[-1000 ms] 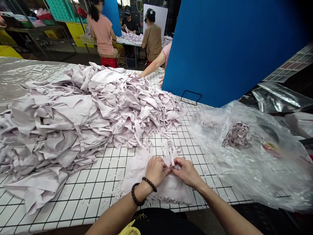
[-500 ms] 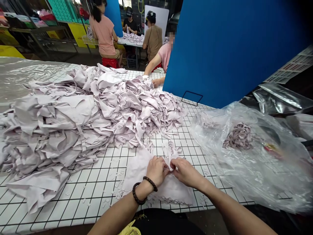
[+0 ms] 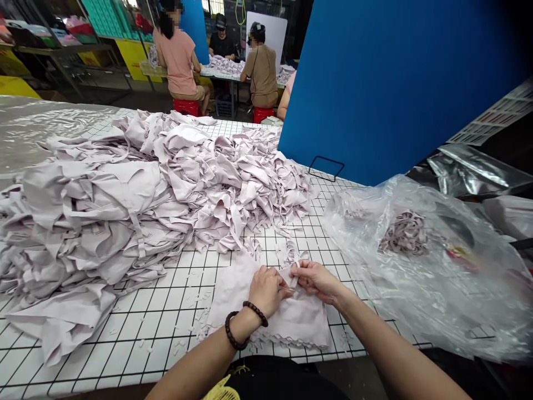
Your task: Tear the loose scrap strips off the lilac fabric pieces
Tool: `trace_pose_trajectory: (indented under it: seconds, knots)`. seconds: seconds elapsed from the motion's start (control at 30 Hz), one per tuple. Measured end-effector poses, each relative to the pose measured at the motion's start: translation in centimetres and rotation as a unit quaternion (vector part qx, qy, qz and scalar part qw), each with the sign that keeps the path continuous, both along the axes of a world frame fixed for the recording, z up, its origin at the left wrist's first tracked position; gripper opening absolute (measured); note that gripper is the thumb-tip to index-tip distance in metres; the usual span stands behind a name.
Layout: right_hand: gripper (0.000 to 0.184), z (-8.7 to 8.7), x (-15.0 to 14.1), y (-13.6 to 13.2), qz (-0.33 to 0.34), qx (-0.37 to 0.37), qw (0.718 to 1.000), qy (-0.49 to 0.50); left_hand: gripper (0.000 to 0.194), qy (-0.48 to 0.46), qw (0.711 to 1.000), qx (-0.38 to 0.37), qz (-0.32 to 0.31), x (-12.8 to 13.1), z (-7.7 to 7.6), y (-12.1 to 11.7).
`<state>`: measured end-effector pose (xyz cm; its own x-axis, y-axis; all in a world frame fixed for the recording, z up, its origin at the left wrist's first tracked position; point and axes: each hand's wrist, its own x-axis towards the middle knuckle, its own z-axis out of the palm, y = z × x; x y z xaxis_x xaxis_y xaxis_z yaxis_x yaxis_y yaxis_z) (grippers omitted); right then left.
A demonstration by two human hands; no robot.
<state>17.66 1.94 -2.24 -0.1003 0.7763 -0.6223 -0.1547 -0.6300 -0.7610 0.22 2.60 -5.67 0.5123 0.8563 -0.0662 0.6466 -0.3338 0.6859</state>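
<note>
A pale lilac camisole (image 3: pixel 300 322) with a scalloped hem lies flat before me, perhaps on top of others like it. Its thin shoulder straps (image 3: pixel 290 251) trail toward the far side. My left hand (image 3: pixel 266 289), with two beaded bracelets on its wrist, rests on the cloth, fingertips pinched together near a strap end; what is in the pinch is too small to make out. Between thumb and fingers of my right hand (image 3: pixel 314 279) a strap is held, just right of the left fingertips.
A large heap of the same lilac garments (image 3: pixel 166 183) covers the left and middle of the grid-patterned table (image 3: pixel 154 311). On the right lies a clear plastic bag (image 3: pixel 437 294) with a bundle of straps (image 3: pixel 406 232). A blue panel (image 3: pixel 375 83) stands behind it. Co-workers sit beyond.
My right hand has shifted slightly up and right with the strap, away from my left fingertips. The left hand stays put. A co-worker's arms have drawn back behind the blue panel.
</note>
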Motion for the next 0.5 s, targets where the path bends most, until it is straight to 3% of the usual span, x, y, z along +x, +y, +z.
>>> trace_pose_trajectory:
  seconds: [0.1,0.23,0.3,0.37,0.43,0.5]
  knots:
    - [0.026,0.4,1.2,1.0,-0.06,0.021,0.996,0.067,0.023,-0.005,1.0,-0.006,0.0,0.0,0.1,0.0]
    - [0.025,0.4,2.9,3.1,-0.115,0.08,0.989,0.042,0.018,-0.006,1.0,-0.012,0.002,0.0,0.3,-0.1]
    - [0.027,-0.1,3.6,4.0,-0.074,0.076,0.994,-0.017,0.017,-0.005,1.0,-0.015,0.006,0.0,0.2,-0.1]
    - [0.031,-0.4,4.2,4.8,0.009,0.036,0.99,-0.133,0.017,-0.012,1.0,-0.019,0.008,0.1,0.0,-0.2]
    - [0.038,-0.2,4.5,5.8,0.101,0.003,0.948,-0.303,0.021,-0.033,0.999,-0.02,0.015,0.0,0.1,-0.4]
    - [0.042,0.8,4.0,7.0,0.14,0.035,0.859,-0.492,0.032,-0.074,0.997,-0.02,0.03,-0.3,0.8,-0.6]
